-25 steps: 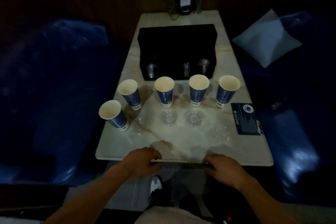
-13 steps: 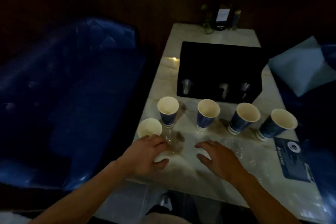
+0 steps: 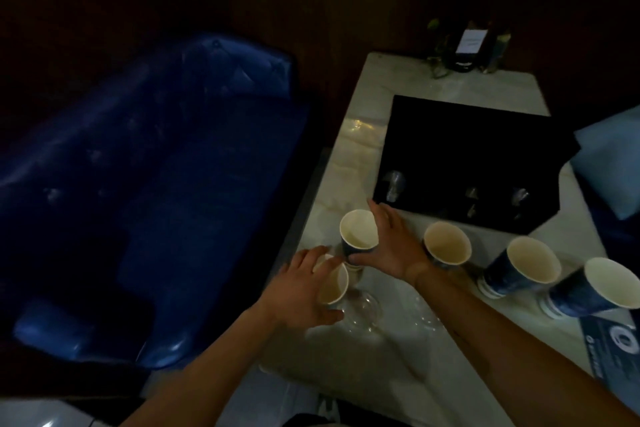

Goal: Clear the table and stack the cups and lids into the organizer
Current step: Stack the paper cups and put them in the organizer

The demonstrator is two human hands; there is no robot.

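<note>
— Hands first, left to right?
— Left hand (image 3: 300, 291) wraps the nearest cup (image 3: 333, 284) at the surface (image 3: 349, 357) edge; right hand (image 3: 388, 246), fingers spread, cradles the second cup (image 3: 358, 230).
— The others?
— Three more cups (image 3: 447, 243) stand rightward, clear lids (image 3: 362, 312) lie nearer, and the black organizer (image 3: 467, 156) sits behind.

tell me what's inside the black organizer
Along the organizer's front edge, clear lids or cups glint in about three slots. The rest of its inside is too dark to see.
</note>
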